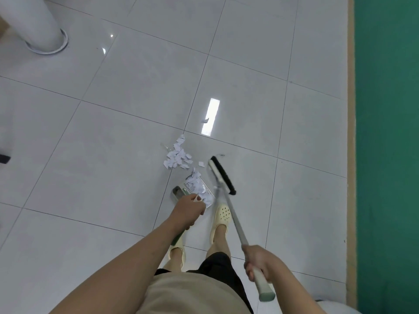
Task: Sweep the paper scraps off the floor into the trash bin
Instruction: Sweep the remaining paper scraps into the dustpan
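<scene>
Two hands busy: left hand (189,210) reaching down, curled round dustpan (192,191) handle; right hand (260,262) wrapped round broom (223,175) stick. Paper scraps (178,156) piled on floor (113,132), some inside dustpan.

Glossy grey tile floor (136,91), dark grout lines. White round column (38,21) top left, metal ring at base. Green wall (387,132) along right, tan skirting strip (350,132). 2 pale yellow perforated clogs (221,219).
</scene>
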